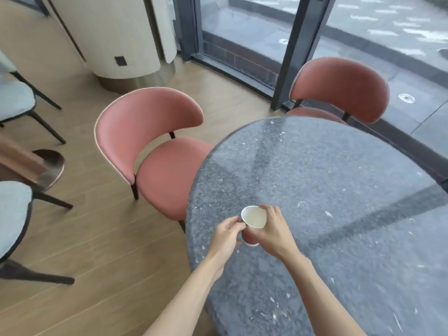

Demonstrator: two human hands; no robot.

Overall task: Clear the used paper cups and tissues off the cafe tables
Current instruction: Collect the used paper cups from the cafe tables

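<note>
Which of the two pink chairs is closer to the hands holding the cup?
The pink chair on the left, whose seat meets the table edge just beyond the cup. The other pink chair stands at the table's far side by the window.

Paper cup point(253, 217): white inside and at the rim, reddish-pink outer wall, white band at the base.
Worktop point(339, 202): dark grey stone, speckled all over with pale grey grains and scattered white flecks; broad darker streaks cross its glossy surface.
Near chair point(155, 146): salmon pink seat and back, thin pale edging, black legs.
Far chair point(339, 88): deeper terracotta pink.
Chairs at left point(14, 103): pale grey-blue cushions, black frames.
Floor point(101, 238): light tan wood planks.
Column point(116, 32): cream, brown base.
Window frame point(298, 52): dark grey.
</note>
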